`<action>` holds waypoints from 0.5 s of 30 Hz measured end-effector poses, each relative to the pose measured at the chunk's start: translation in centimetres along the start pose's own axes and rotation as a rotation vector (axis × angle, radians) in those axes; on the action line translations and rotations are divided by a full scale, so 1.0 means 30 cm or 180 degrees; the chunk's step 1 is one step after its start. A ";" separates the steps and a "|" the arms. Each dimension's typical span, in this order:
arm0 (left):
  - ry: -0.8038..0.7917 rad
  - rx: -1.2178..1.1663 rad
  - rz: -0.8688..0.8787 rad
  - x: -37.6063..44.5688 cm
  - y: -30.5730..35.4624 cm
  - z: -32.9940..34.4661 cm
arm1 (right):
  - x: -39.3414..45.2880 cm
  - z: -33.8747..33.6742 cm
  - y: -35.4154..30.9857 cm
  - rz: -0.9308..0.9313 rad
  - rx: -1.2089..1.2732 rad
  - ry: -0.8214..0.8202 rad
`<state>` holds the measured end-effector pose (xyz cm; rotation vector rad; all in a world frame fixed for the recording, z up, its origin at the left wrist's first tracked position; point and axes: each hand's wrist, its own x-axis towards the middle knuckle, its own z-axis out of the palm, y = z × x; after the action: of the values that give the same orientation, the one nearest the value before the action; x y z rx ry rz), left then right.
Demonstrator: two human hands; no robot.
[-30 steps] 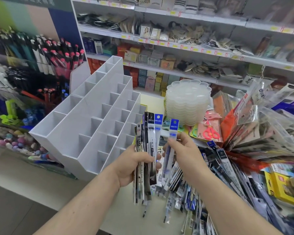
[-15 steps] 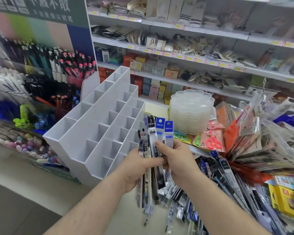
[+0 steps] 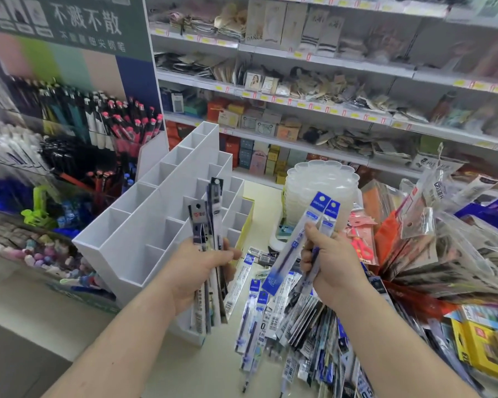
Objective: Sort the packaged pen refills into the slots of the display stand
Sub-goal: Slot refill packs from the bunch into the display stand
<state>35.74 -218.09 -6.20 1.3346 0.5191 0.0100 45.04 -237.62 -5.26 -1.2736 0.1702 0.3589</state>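
- Fingers of the left hand point(image 3: 197, 272) curl round a bundle of dark-headed refill packs point(image 3: 207, 225), held nearly upright in front of the white display stand point(image 3: 144, 225); the bundle's top edges overlap the stand's middle slots in view.
- The right hand point(image 3: 332, 267) has its grip closed on two blue-headed refill packs point(image 3: 316, 225), tilted with their blue tops up and to the right, apart from the left bundle with bare tabletop point(image 3: 265, 202) showing between them.
- More refill packs point(image 3: 299, 320) lie in a loose heap on the tabletop below and right of the hands, some spilling toward the stand's front corner.
- The stand's stepped slots look empty; its left edge sits just beside the pen display point(image 3: 98, 130).
- A stack of clear trays point(image 3: 322, 185) stands behind the right hand, with hanging packets point(image 3: 431, 242) crowding the right side.
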 end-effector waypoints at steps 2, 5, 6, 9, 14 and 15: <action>-0.0166 0.0310 -0.0010 -0.005 0.003 0.016 | -0.011 0.017 -0.005 0.0221 0.0050 -0.0197; -0.0433 0.0462 -0.0144 -0.012 -0.010 0.063 | -0.030 0.054 0.002 0.0367 0.0088 -0.0401; -0.0507 0.0463 -0.0220 -0.015 -0.015 0.076 | -0.034 0.068 0.007 0.0383 0.0088 -0.0449; -0.0534 0.0449 -0.0266 -0.014 -0.028 0.072 | -0.041 0.099 0.023 0.0514 0.0130 -0.0582; 0.0204 0.0708 0.0266 -0.008 0.000 -0.048 | 0.000 0.085 0.031 0.0754 0.0604 -0.0169; 0.0323 0.0661 0.0337 -0.007 0.012 -0.075 | 0.013 0.080 0.037 0.0672 0.0530 0.0012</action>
<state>34.82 -215.99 -6.10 1.5699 0.5457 0.1143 44.85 -234.97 -5.69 -1.0942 0.3326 0.5128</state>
